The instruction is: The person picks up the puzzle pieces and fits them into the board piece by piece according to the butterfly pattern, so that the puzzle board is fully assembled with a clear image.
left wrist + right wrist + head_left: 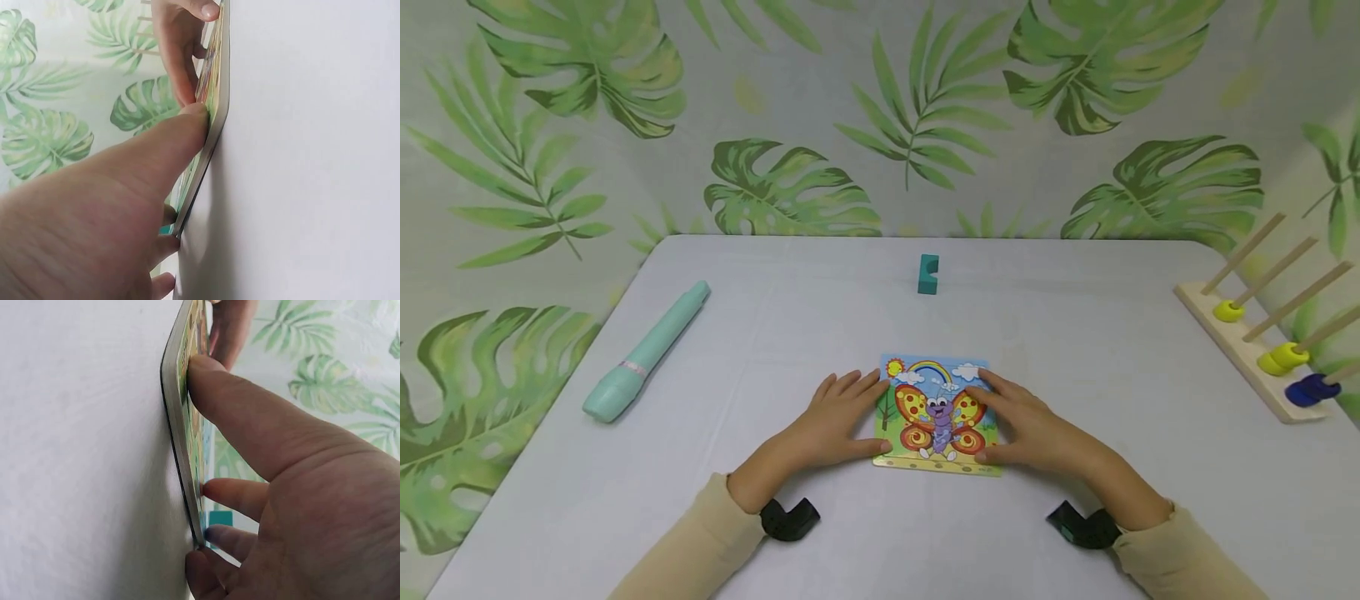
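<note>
A flat picture puzzle (937, 425) with a butterfly, a rainbow and a sun lies on the white table. At its left side my left hand (838, 425) rests with fingers spread, thumb on the lower left edge and fingertips by the upper left. My right hand (1033, 429) touches the right side, its thumb near the lower right corner and some fingers on the picture's upper right. Both wrist views show the puzzle's thin pale edge (219, 115) close to the tabletop, with each thumb on the printed face.
A mint-green microphone-shaped toy (647, 354) lies on the left. Far back in the middle stands a teal notched block (927, 283). On the right is a wooden peg board (1232, 342) with yellow and blue beads. A leaf-patterned cloth (790, 100) hangs behind the table.
</note>
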A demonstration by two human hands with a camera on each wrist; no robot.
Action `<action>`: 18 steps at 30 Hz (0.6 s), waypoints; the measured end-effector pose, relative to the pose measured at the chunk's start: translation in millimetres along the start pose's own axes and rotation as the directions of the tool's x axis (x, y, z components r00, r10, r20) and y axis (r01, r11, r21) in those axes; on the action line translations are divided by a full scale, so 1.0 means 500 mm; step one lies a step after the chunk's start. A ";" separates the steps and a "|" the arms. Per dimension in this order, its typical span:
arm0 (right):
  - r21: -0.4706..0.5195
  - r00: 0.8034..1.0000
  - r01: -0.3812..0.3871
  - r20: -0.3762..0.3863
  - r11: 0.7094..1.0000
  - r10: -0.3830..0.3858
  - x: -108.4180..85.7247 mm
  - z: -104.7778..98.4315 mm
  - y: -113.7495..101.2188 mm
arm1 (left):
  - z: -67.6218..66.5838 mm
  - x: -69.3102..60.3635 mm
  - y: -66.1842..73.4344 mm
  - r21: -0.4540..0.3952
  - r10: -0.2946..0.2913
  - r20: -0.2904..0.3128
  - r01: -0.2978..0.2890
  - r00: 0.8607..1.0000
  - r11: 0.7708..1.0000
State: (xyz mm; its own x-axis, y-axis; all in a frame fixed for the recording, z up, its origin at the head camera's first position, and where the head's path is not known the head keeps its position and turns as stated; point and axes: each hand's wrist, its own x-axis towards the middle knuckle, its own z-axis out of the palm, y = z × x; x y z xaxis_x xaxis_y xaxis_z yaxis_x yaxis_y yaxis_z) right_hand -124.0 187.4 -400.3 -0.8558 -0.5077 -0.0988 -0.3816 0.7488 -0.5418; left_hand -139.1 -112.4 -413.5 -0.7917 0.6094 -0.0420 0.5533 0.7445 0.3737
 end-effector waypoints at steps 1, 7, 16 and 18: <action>-0.001 1.000 0.004 0.005 1.000 -0.004 -0.001 -0.001 0.001 | 0.002 0.000 0.002 0.003 0.000 -0.001 0.000 1.000 1.000; -0.015 1.000 0.016 0.007 1.000 -0.015 -0.004 -0.003 0.001 | 0.002 0.000 0.008 0.013 -0.004 -0.012 0.004 1.000 1.000; 0.005 1.000 0.009 0.012 1.000 -0.009 -0.004 -0.011 0.002 | -0.003 0.000 0.012 0.020 -0.005 -0.011 0.005 1.000 1.000; 0.010 1.000 0.016 0.012 1.000 -0.016 -0.003 -0.012 0.004 | -0.003 0.001 0.013 0.023 -0.008 -0.013 0.008 1.000 1.000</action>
State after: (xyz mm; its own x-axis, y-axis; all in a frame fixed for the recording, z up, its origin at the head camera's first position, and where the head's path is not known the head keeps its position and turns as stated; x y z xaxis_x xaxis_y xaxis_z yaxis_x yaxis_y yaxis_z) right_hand -125.6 192.3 -396.4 -0.8454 -0.5247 -0.0997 -0.3919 0.7363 -0.5517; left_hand -136.5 -107.8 -409.6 -0.7995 0.5998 -0.0331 0.5524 0.7557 0.3519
